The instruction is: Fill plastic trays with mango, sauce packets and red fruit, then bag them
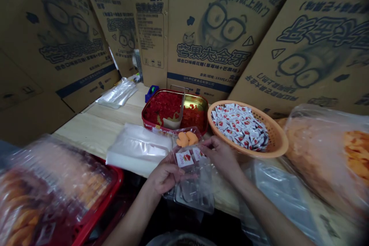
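Observation:
My left hand [165, 176] grips a clear plastic tray [193, 191] from its left side, over the table's front edge. Curved orange candies [186, 138] sit in the tray's far compartment. Nearer to me, a small white sachet [184, 158] with a red print lies in the tray. Beside it is a second sachet [198, 154], pinched at its right end by the fingers of my right hand [221, 157]. The fingertips partly cover that sachet. Just beyond my right hand stands an orange basket [279, 138] full of the same sachets [239, 126].
Behind the tray is a red tin [147, 122] with red pieces. A stack of clear bags [138, 144] lies left. At lower left, a red crate [113, 184] holds packed trays. A big bag of orange candies [325, 150] stands right. Cardboard boxes [207, 27] wall the back.

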A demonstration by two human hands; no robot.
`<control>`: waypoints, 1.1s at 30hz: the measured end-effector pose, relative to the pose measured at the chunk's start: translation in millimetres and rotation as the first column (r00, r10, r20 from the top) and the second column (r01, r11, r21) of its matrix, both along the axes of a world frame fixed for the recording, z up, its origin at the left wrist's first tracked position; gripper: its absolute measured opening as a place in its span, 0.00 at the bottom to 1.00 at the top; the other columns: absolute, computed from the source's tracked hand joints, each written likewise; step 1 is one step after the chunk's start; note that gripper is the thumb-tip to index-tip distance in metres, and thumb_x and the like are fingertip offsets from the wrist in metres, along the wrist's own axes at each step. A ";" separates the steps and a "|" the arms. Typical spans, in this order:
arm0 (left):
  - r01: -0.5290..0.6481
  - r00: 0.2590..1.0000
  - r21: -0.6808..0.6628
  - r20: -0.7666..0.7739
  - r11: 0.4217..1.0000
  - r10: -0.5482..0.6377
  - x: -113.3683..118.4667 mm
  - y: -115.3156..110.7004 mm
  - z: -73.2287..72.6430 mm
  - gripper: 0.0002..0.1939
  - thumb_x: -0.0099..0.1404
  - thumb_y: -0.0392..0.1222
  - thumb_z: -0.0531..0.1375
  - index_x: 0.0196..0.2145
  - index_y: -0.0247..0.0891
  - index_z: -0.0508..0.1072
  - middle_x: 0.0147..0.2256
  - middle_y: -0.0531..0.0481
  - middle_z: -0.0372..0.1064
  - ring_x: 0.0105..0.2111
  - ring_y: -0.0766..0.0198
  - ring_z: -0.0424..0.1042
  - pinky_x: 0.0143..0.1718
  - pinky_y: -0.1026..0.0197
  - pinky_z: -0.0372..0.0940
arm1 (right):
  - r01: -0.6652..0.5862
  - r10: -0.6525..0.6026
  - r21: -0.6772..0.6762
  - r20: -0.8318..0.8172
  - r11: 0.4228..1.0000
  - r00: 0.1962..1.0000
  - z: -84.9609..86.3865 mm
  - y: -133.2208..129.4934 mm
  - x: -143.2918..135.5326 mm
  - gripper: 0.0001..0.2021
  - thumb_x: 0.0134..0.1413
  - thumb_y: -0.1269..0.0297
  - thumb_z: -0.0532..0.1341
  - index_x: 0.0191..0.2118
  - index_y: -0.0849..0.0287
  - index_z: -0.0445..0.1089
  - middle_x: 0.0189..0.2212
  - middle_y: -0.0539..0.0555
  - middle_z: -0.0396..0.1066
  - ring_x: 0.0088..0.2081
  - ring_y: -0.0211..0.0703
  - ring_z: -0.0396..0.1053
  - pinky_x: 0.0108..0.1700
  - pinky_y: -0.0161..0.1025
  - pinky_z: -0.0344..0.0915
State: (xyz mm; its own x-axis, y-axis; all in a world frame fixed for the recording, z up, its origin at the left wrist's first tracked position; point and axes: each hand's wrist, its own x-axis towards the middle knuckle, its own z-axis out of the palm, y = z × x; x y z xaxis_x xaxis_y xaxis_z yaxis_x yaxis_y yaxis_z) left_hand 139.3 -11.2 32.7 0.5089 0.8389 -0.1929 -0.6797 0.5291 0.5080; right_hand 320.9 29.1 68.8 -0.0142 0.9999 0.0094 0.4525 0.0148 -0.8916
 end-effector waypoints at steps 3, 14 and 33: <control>-0.007 1.000 -0.005 -0.009 1.000 0.007 -7.0 -3.2 -0.5 0.37 0.43 0.18 0.56 0.49 0.44 0.61 0.47 0.47 0.68 0.49 0.50 0.65 0.47 0.41 0.63 | -0.017 0.006 0.119 0.089 0.993 0.996 -4.1 -0.5 -9.7 0.07 0.42 0.61 0.60 0.22 0.58 0.64 0.24 0.51 0.65 0.29 0.41 0.62 0.30 0.37 0.59; -0.154 0.987 -0.103 -0.072 0.983 0.147 -70.8 -16.8 -10.2 0.36 0.43 0.18 0.56 0.49 0.45 0.64 0.49 0.47 0.67 0.50 0.48 0.65 0.48 0.38 0.61 | -0.142 0.241 -0.197 0.720 0.970 0.651 -20.2 113.5 -19.0 0.14 0.47 0.71 0.60 0.43 0.61 0.68 0.42 0.59 0.70 0.43 0.45 0.68 0.44 0.37 0.61; -0.430 0.901 -0.072 -0.104 0.900 0.422 -110.1 10.1 -21.3 0.31 0.46 0.19 0.57 0.45 0.45 0.67 0.48 0.51 0.67 0.52 0.48 0.62 0.54 0.37 0.53 | -0.086 0.080 -0.020 0.608 0.996 0.790 -36.1 129.4 -14.6 0.08 0.49 0.72 0.54 0.32 0.63 0.70 0.32 0.56 0.72 0.31 0.38 0.69 0.32 0.31 0.62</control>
State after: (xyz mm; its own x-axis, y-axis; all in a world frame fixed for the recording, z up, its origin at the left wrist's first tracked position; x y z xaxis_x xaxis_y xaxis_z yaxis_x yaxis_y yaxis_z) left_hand 29.1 -1.1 11.4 0.0856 0.9487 -0.3044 -0.8077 0.2449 0.5363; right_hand 306.3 158.5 32.7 -0.1024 0.9945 -0.0215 0.8978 0.0831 -0.4325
